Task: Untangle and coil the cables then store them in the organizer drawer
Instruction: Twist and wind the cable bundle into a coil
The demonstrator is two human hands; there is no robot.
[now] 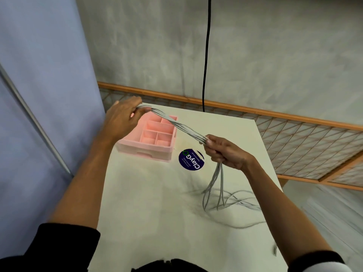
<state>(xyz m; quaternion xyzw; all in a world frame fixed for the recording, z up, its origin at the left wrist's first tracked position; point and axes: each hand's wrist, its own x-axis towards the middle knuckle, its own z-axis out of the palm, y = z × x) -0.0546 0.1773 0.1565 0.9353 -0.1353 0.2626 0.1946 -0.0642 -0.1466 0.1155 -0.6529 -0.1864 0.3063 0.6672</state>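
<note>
At 10 o'clock, left hand (121,118) pinching, and at 4 o'clock right hand (224,152) clasping, the bundle of thin grey cables (176,124) stretched in the air between. Loose strands trailing onto the white worktop (147,203) at 5 o'clock. Pink plastic compartment organizer (145,151) just below the bundle. Better to hold light tension and draw the strands apart one by one before coiling.
</note>
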